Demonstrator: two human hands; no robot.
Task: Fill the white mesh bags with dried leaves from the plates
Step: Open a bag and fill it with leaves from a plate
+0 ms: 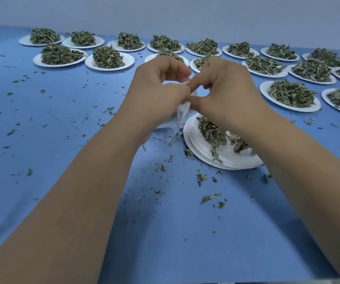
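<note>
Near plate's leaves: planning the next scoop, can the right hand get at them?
Probably yes, once freed: the right hand pinches the mesh bag just above that plate, and nothing covers the leaves.

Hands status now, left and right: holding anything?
Left hand: grips the white mesh bag.
Right hand: pinches the same bag's top edge.

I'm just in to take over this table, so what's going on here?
A person is bagging dried leaves. The left hand and right hand both pinch a white mesh bag, held up beside the near stack of plates, which holds only a few leaves. Farther back, many heaped plates wait, and crumbs lie scattered on the blue cloth.
</note>
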